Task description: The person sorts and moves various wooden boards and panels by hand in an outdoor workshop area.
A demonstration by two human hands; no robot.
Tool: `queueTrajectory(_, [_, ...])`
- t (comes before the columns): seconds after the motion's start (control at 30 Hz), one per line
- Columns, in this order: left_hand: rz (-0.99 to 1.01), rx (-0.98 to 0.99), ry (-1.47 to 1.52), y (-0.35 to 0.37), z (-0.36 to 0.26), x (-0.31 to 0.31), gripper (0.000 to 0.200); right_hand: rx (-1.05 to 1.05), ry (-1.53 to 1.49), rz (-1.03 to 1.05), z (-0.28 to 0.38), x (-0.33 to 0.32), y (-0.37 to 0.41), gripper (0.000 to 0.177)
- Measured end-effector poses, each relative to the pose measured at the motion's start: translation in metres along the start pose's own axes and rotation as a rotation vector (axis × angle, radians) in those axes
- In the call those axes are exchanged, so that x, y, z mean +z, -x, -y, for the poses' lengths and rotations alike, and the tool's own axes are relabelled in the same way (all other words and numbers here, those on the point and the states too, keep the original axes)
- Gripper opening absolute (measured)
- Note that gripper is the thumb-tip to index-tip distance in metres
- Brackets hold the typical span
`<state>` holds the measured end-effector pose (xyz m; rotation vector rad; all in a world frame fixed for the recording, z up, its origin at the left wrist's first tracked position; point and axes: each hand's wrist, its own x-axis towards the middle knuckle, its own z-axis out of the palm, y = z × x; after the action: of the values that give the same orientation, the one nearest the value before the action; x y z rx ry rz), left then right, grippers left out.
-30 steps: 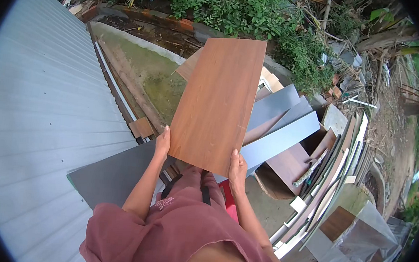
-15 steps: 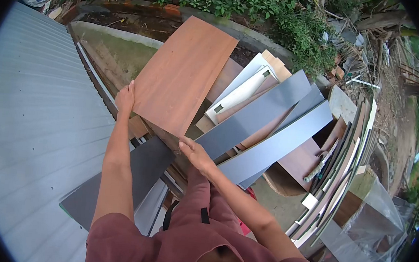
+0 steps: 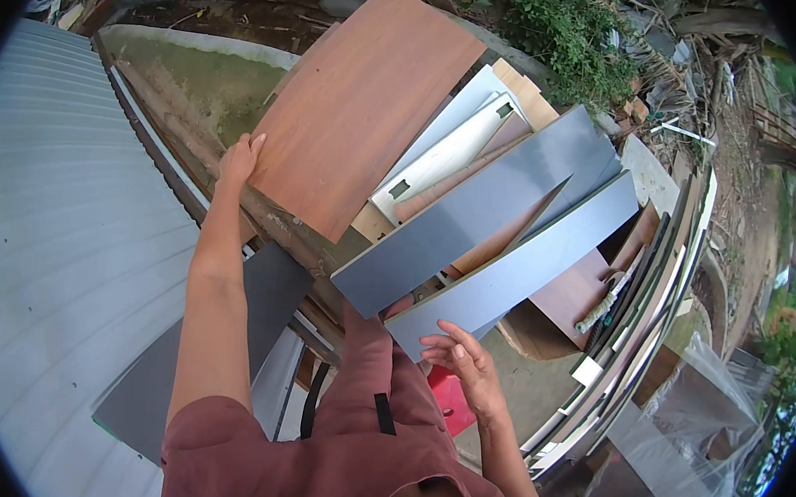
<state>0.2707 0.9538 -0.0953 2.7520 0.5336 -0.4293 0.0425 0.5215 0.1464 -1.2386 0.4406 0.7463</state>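
A large reddish-brown wood-grain board (image 3: 362,106) lies tilted on top of a heap of panels. My left hand (image 3: 237,159) rests against its lower left edge, fingers on the board. My right hand (image 3: 460,358) hovers open, fingers spread, just under the near end of a long grey panel (image 3: 518,267), holding nothing. A second grey panel (image 3: 476,208) lies beside it, and a white panel with slots (image 3: 442,159) shows between the brown board and the grey ones.
A corrugated metal sheet (image 3: 54,221) fills the left. A dark grey board (image 3: 223,328) leans by my legs. Upright stacked panels (image 3: 646,305) and clear plastic sheeting (image 3: 682,439) stand at right. Bushes (image 3: 547,17) and a concrete ledge (image 3: 199,46) lie beyond.
The brown board went from being held up in both hands to lying on the pile. My right hand let go and dropped back toward the grey panel's end; my left stays on the board.
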Motion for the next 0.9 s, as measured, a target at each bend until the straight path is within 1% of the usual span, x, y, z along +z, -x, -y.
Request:
queueTrajectory(0.03, [0.005,0.008,0.003,-0.005,0.000,0.007,0.060,-0.020,-0.016,-0.032,0.001,0.001,0.000,0.051])
queueTrajectory(0.07, [0.028,-0.030,0.037,-0.008,0.000,0.015,0.062,-0.020,-0.015,-0.044,0.001,0.001,0.000,0.051])
queueTrajectory(0.17, [0.084,-0.081,0.125,-0.019,0.010,0.040,0.067,-0.032,0.006,-0.039,-0.004,0.000,0.010,0.049])
queueTrajectory(0.23, [0.100,-0.088,0.170,-0.016,-0.002,0.042,0.069,-0.003,0.027,-0.062,-0.013,-0.006,0.016,0.047])
queueTrajectory(0.27, [0.024,-0.073,0.200,-0.006,-0.006,0.041,0.067,-0.005,0.016,-0.075,-0.018,-0.010,0.021,0.047])
queueTrajectory(0.3, [-0.055,-0.058,0.229,0.006,-0.013,0.034,0.066,0.006,-0.004,-0.187,-0.022,-0.015,0.025,0.046])
queueTrajectory(0.33, [-0.055,-0.040,0.218,0.020,-0.024,0.026,0.066,0.015,-0.028,-0.298,-0.027,-0.020,0.027,0.044])
queueTrajectory(0.37, [-0.116,0.050,0.282,0.040,-0.040,0.018,0.063,0.005,-0.049,-0.305,-0.038,-0.029,0.028,0.044])
queueTrajectory(0.4, [-0.176,0.142,0.346,0.064,-0.059,0.009,0.060,0.007,-0.085,-0.458,-0.053,-0.041,0.027,0.047])
queueTrajectory(0.43, [-0.171,0.186,0.390,0.093,-0.081,-0.002,0.058,0.012,-0.122,-0.611,-0.066,-0.049,0.025,0.050])
queueTrajectory(0.47, [-0.165,0.231,0.435,0.126,-0.105,-0.014,0.056,0.002,-0.144,-0.621,-0.075,-0.054,0.022,0.050])
queueTrajectory(0.5, [-0.093,0.266,0.559,0.156,-0.126,-0.023,0.054,0.030,-0.166,-0.723,-0.080,-0.060,0.017,0.057])
queueTrajectory(0.53, [-0.017,0.297,0.564,0.187,-0.145,-0.028,0.053,0.061,-0.188,-0.823,-0.086,-0.065,0.012,0.064])
queueTrajectory(0.57, [0.032,0.381,0.569,0.211,-0.156,-0.023,0.055,0.049,-0.208,-0.828,-0.090,-0.069,0.008,0.064])
queueTrajectory(0.63, [0.150,0.452,0.542,0.251,-0.175,-0.016,0.067,-0.006,0.069,-0.827,-0.105,-0.074,-0.004,0.077])
queueTrajectory(0.67, [0.174,0.453,0.481,0.261,-0.175,-0.001,0.074,-0.054,0.123,-0.850,-0.136,-0.085,-0.020,0.081])
queueTrajectory(0.7, [0.188,0.477,0.377,0.267,-0.181,0.000,0.082,-0.069,0.097,-0.860,-0.131,-0.079,-0.019,0.081])
queueTrajectory(0.77, [0.164,0.491,0.222,0.280,-0.192,-0.001,0.089,-0.037,0.336,-0.978,-0.114,-0.063,-0.019,0.084])
queueTrajectory(0.8, [0.161,0.521,0.211,0.282,-0.196,-0.002,0.089,-0.063,0.327,-0.983,-0.114,-0.062,-0.019,0.081])
queueTrajectory(0.83, [0.214,0.468,0.252,0.284,-0.198,-0.003,0.087,-0.071,0.299,-1.002,-0.108,-0.057,-0.014,0.081])
queueTrajectory(0.87, [0.269,0.418,0.291,0.285,-0.200,-0.005,0.084,-0.143,0.410,-1.023,-0.102,-0.052,-0.008,0.078])
queueTrajectory(0.9, [0.272,0.461,0.276,0.283,-0.201,-0.007,0.084,-0.212,0.521,-1.051,-0.093,-0.049,-0.002,0.076])
